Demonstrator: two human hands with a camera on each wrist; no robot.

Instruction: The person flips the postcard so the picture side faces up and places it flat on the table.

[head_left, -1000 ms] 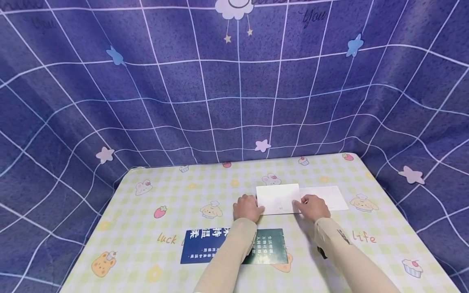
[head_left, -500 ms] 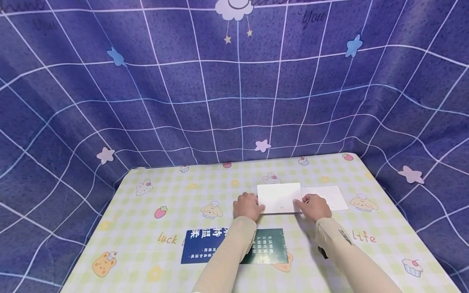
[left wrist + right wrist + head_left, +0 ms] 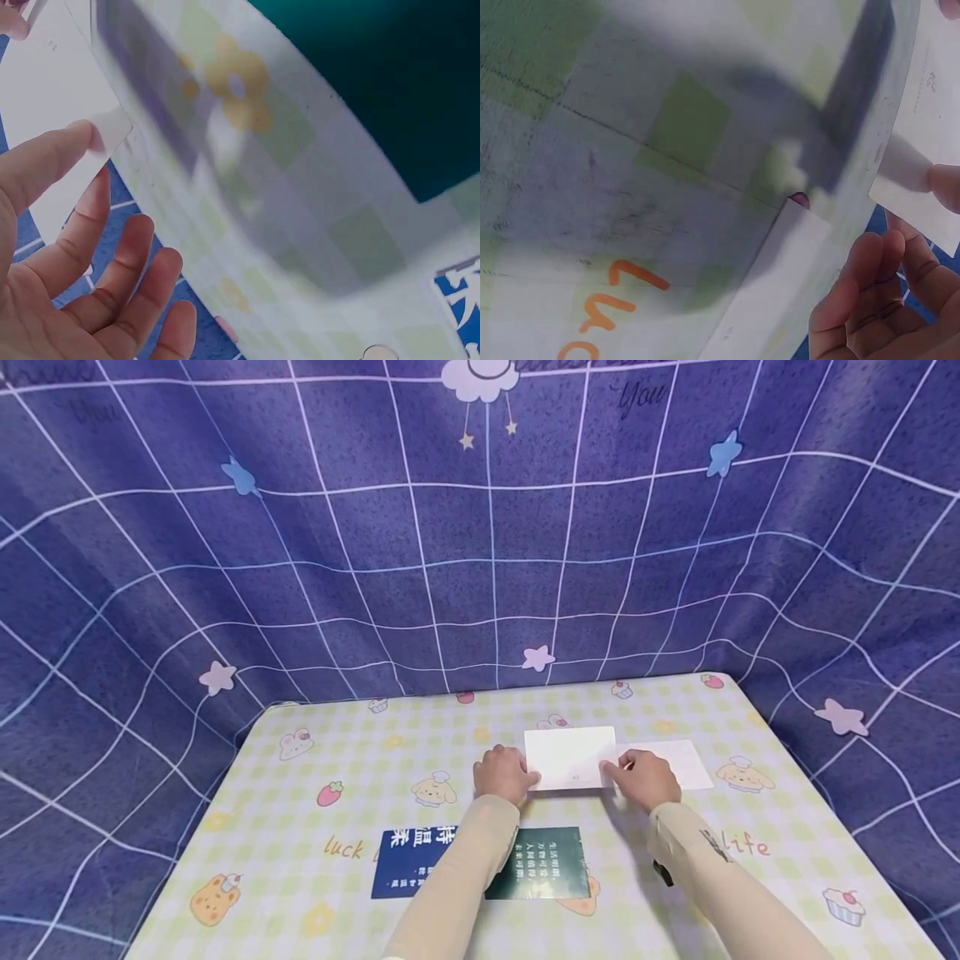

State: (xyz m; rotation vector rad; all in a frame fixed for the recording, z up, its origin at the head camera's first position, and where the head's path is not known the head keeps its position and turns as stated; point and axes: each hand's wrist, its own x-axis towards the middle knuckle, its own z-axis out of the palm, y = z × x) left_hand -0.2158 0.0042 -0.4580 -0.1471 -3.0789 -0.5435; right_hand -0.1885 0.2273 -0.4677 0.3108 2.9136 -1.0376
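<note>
A white card (image 3: 570,753) with a small printed mark near its lower edge is held between both hands. My left hand (image 3: 501,774) pinches its near left corner, thumb on the white face, as the left wrist view shows, with the other fingers spread behind and below. At the near right corner my right hand (image 3: 645,779) pinches it too, thumb on top and a finger beneath. The card casts a shadow on the tablecloth under it. To its right lies a second white card (image 3: 678,762), flat and partly overlapped by the right hand.
Nearer the person, a blue card (image 3: 401,868) and a dark green card (image 3: 547,864), both with white lettering, lie side by side, partly hidden by the left sleeve. A checked cartoon tablecloth (image 3: 262,827) covers the table. A purple-blue grid curtain (image 3: 450,593) surrounds its back and sides.
The held white card has shifted slightly away from the person and up, both hands moving with it. The left sleeve has moved a little left, showing more of the green card.
</note>
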